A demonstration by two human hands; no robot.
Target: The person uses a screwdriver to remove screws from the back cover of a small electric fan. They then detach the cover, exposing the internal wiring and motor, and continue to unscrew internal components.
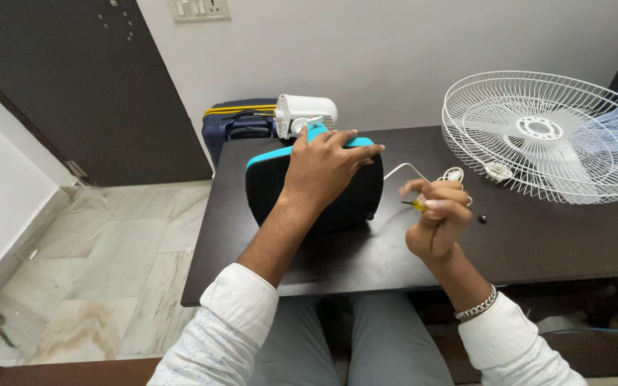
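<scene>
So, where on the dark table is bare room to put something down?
Free: the front strip of the table between the black and teal fan base and the near edge, and the front right corner below the white fan grille. Crowded: around the right hand, with the white cord and a small black knob.

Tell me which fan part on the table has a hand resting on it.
The black and teal fan base: the left hand lies on it. The white wire fan guard leans untouched at the right.
</scene>
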